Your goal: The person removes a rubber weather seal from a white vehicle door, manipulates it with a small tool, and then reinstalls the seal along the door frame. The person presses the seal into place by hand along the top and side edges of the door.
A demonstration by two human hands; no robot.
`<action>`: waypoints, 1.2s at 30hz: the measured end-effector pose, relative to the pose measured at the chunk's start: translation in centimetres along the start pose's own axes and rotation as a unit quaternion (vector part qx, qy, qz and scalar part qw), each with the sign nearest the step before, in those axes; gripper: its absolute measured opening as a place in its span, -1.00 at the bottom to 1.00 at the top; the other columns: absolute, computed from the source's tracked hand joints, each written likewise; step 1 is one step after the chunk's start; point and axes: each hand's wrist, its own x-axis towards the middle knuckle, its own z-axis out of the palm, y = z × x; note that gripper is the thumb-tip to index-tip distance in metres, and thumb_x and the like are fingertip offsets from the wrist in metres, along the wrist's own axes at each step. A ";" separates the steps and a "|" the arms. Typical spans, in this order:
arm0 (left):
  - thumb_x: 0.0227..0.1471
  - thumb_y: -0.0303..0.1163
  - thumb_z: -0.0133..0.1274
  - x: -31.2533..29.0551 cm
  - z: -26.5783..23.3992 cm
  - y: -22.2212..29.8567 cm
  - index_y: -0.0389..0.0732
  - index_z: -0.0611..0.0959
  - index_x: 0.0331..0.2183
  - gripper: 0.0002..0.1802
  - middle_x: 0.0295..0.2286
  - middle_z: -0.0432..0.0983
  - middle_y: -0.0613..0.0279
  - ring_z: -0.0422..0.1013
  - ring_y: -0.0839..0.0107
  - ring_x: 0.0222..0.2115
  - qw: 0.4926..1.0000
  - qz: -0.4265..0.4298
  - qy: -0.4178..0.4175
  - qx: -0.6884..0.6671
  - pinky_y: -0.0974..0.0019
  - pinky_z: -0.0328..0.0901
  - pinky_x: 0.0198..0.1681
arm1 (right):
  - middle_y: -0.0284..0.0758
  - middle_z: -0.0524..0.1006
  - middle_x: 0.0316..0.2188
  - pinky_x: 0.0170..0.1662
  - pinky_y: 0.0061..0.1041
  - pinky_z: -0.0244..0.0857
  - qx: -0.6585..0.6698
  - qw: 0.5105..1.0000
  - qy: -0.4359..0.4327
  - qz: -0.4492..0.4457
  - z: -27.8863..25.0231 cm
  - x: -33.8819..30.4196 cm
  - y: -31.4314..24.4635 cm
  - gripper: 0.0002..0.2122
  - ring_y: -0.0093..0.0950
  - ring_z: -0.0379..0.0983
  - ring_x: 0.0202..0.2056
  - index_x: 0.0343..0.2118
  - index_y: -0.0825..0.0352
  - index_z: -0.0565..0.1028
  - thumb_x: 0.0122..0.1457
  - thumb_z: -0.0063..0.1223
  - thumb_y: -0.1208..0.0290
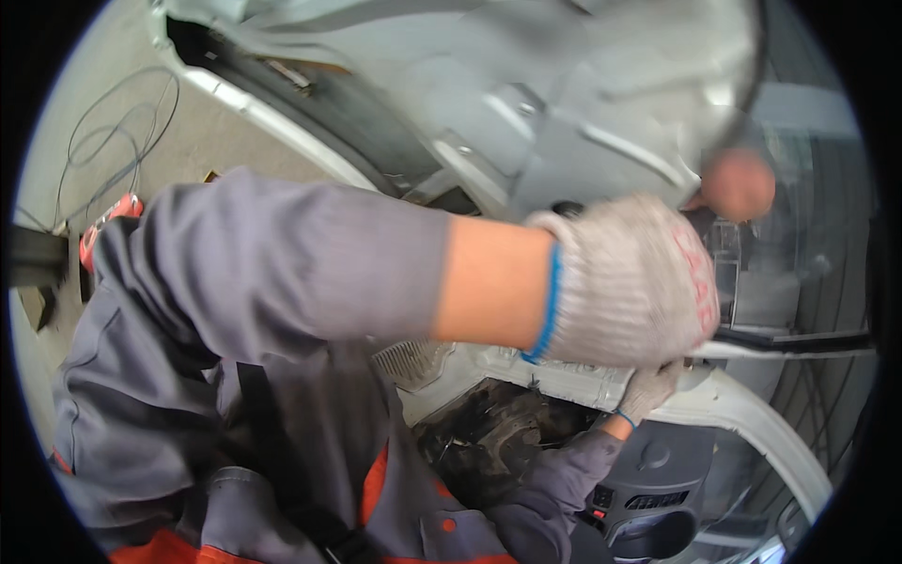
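My left hand [634,287], in a whitish knitted glove with a blue cuff edge, reaches across the middle of the view. It is closed around a tool whose blurred, rounded reddish end [739,183] sticks out past the knuckles. The rest of the tool is mostly hidden by the glove. Lower down, my right hand [648,390], gloved too, lies at the pale metal frame [700,399] of a vehicle body. The left glove covers its fingertips, so whether it grips anything is hidden. The left hand is just above the right one.
A large pale panel [601,141] fills the top. Below the hands is a dark, dirty opening [498,428] in the body. A grey dashboard [658,470] with vents lies lower right. Left, a looped cable [117,141] and a red object [108,226] are on or near the floor.
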 end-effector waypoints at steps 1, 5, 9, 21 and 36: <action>-0.07 -0.29 0.19 -1.0 -0.3 0.1 -0.15 0.68 -0.43 -0.84 -0.52 0.62 0.13 0.63 0.12 -0.39 0.998 0.003 0.056 -0.014 0.11 0.50 -0.41 | 0.01 0.58 -0.02 0.08 -0.22 0.35 -0.048 0.998 0.022 -0.033 0.2 2.0 0.4 -0.55 -0.07 0.51 0.01 0.11 0.45 0.49 0.32 0.00 0.17; -0.19 -0.23 0.25 -3.1 0.8 -1.9 -0.13 0.77 -0.46 -0.79 -0.47 0.68 0.12 0.64 0.17 -0.37 0.991 -0.003 0.109 -0.079 0.13 0.51 -0.31 | 0.02 0.53 0.07 0.11 -0.17 0.29 -0.091 0.993 0.063 -0.031 1.2 6.5 5.2 -0.52 -0.05 0.47 0.04 0.10 0.42 0.51 0.26 0.03 0.14; -0.12 -0.24 0.18 -7.8 -0.1 -4.2 -0.10 0.69 -0.44 -0.83 -0.54 0.61 0.14 0.58 0.11 -0.46 0.980 -0.057 0.155 -0.108 0.07 0.47 -0.36 | 0.01 0.63 -0.13 0.00 -0.24 0.39 -0.148 0.987 0.065 -0.005 -0.3 6.0 1.0 -0.55 -0.11 0.56 -0.12 -0.06 0.44 0.61 0.32 -0.04 0.09; 0.11 -0.25 0.08 -12.0 3.0 -5.1 -0.12 0.69 -0.34 -0.82 -0.42 0.60 0.22 0.54 0.10 -0.34 0.906 -0.144 0.260 -0.303 0.07 0.42 -0.18 | -0.05 0.33 0.24 0.00 -0.28 0.46 0.341 0.901 0.142 0.228 1.5 4.5 1.0 -0.23 -0.23 0.48 0.03 0.45 0.27 -0.03 0.34 -0.01 -0.04; -0.23 -0.31 0.21 -15.7 7.2 1.4 -0.12 0.67 -0.33 -0.71 -0.30 0.55 0.29 0.50 0.22 -0.16 0.937 0.013 0.340 -0.074 0.10 0.45 -0.14 | -0.47 0.38 -0.66 -0.60 -0.55 0.06 0.446 0.667 -0.124 0.584 17.1 -20.7 -4.4 -0.78 -0.58 0.21 -0.67 -0.52 0.21 0.50 0.25 0.09 0.26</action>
